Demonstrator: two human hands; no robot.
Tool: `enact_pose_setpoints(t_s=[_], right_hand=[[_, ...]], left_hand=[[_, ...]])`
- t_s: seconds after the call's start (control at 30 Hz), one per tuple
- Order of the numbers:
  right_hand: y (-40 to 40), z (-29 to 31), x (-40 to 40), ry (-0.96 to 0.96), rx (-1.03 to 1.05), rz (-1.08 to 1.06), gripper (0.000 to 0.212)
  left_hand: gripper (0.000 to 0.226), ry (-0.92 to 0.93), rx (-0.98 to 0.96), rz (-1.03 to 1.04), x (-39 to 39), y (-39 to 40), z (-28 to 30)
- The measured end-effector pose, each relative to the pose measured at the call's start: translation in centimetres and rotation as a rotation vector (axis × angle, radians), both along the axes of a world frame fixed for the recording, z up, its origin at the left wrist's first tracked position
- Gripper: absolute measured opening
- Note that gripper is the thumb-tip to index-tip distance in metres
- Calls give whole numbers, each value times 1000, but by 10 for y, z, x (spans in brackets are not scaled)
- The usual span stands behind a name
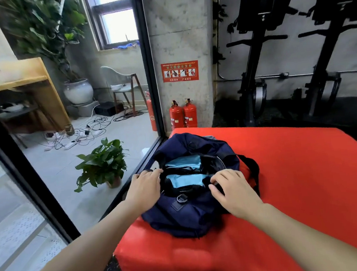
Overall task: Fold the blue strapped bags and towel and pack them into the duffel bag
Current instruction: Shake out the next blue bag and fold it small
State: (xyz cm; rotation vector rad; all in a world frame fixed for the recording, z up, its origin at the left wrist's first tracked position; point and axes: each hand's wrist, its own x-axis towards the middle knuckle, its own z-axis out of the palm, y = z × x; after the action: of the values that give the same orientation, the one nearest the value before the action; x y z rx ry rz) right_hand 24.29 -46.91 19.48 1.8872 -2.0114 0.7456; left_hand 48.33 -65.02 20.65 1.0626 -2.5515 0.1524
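Looking down through the head camera, I am seeing the duffel [186,218] sitting on the near left part of a red block [295,190], its mouth gaping upward. Two light blue folded pieces [184,181] are lying inside, with dark straps running between them; whether one of them is the towel I cannot tell. My left hand [145,188] is resting on the left lip of the opening, fingers loosely together and slightly bent over the fabric. My right hand [234,189] is lying on the right lip, fingers spread and curling over the edge, thumb reaching toward the opening. I am judging that the packing itself is nearly finished and I am settling the contents or drawing the mouth together. The next move is probably calling for both lips to be pulled toward each other and the zip found, though the zip pull is not showing plainly.

As for writing, a red sign [179,71] on the concrete pillar is showing extinguisher pictograms with small characters too blurred to read. Two red extinguishers [183,114] below are carrying labels I cannot make out. White lettering at the block's bottom edge is cut off.
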Motion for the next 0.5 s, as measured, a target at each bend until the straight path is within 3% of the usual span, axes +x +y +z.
enact_pose_setpoints(t_s=[0.17, 0.5], right_hand=[[78, 28, -39, 3, 147, -124, 32], [294, 60, -131, -59, 225, -407, 24]], left_hand=[[35, 10, -20, -88, -42, 71, 33], [33, -9, 9, -418, -195, 270, 72]])
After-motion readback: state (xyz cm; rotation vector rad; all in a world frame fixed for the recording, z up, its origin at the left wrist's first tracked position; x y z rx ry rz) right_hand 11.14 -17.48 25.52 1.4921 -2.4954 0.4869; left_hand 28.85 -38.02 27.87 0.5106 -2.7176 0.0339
